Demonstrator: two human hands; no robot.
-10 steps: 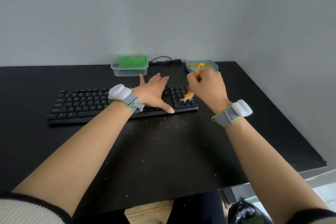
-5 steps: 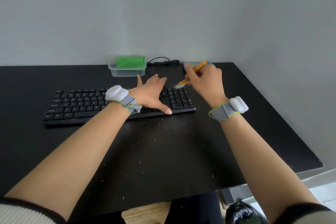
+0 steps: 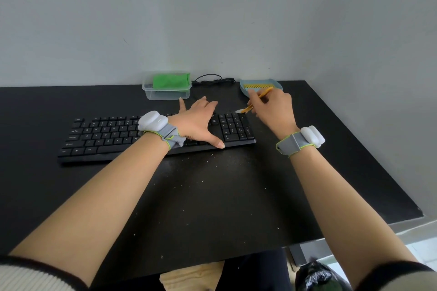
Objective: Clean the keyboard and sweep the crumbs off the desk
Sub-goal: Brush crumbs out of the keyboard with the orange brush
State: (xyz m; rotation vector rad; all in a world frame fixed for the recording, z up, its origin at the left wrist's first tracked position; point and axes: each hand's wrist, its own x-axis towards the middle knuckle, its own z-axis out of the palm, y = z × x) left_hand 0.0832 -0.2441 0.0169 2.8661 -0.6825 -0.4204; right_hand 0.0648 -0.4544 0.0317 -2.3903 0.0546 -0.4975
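Note:
A black keyboard [image 3: 106, 136] lies across the black desk [image 3: 212, 208]. My left hand [image 3: 197, 120] rests flat on its right-middle keys, fingers spread, thumb at the front edge. My right hand [image 3: 272, 108] pinches a small orange brush [image 3: 250, 107]. The brush's white bristles touch the top of the number pad at the keyboard's right end. Pale crumbs [image 3: 212, 163] are scattered on the desk in front of the keyboard. A light blue dustpan [image 3: 246, 86] with a yellow comb edge sits just behind my right hand.
A clear plastic box [image 3: 165, 94] holding a green cloth [image 3: 170, 81] stands by the wall behind the keyboard. A black cable [image 3: 212, 78] lies beside it. The wall closes the desk's right side. A black bag [image 3: 316, 276] sits on the floor below.
The brush rose from the number pad's lower keys to its top edge, then stayed near there. My left hand stayed pressed on the keyboard.

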